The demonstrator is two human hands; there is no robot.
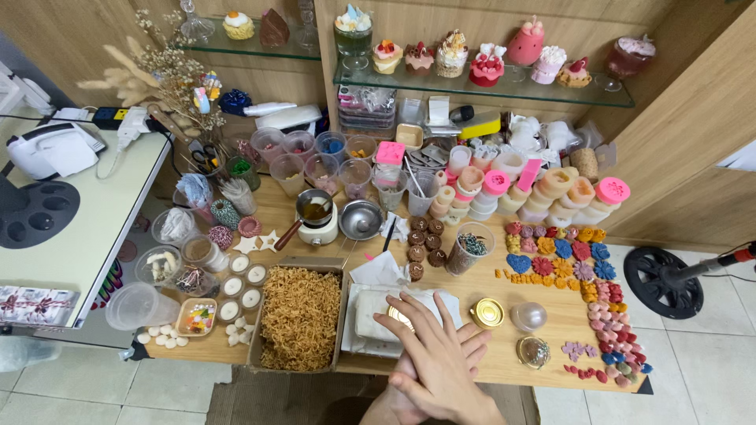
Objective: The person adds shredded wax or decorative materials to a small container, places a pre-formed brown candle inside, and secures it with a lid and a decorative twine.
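At the six o'clock edge of the wooden table [551, 315], the two hands are seen pressed together, one laid over the other. The hand on top [437, 346], which appears to be the right hand, is spread flat with fingers extended toward eleven o'clock; the left hand [398, 397] is mostly covered beneath it, so its fingers cannot be made out clearly. Nothing is visibly gripped by either hand. The fingertips are rested on a whitish block [378, 315] that lies on crumpled white tissue paper [382, 271], and a small gold edge [398, 315] is glimpsed just under the fingers. At nine o'clock of the hands, a cardboard box [301, 264] filled with tan shredded paper is placed just beside the tissue. At two o'clock, a gold round lid [488, 312] is set near the hands, with a clear dome [528, 316] just beside it and a glittery round ornament [533, 351] below that, at three o'clock. Farther toward twelve o'clock, a small melting pot [315, 211] is seen on its white warmer.
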